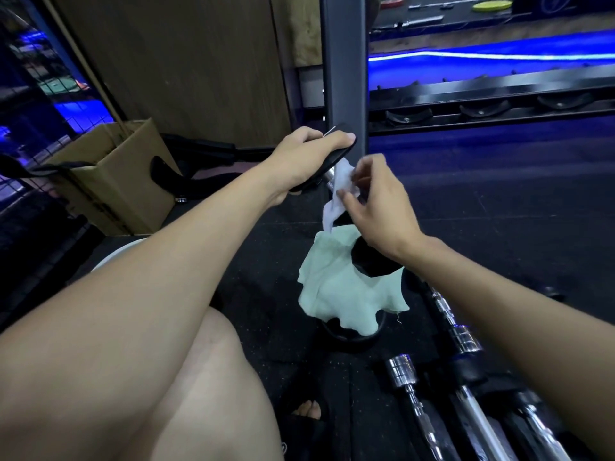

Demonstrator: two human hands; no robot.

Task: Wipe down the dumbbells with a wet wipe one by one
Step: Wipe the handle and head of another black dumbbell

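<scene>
My left hand [307,153] grips the upper black head of a dumbbell [332,158] that is tilted on end above the floor. Its chrome handle shows just below my palm. My right hand [376,201] pinches a white wet wipe [337,194] and holds it against that handle. The wipe's loose end hangs down. The dumbbell's lower black head [369,261] rests on a pale green cloth [346,291], which drapes over a black round weight on the floor.
Several chrome bars [462,377] lie on the dark rubber floor at lower right. A cardboard box [113,174] stands at left by a wooden panel. A grey rack post [344,61] rises behind the dumbbell, with an empty rack shelf [482,108] to its right. My bare knee fills the lower left.
</scene>
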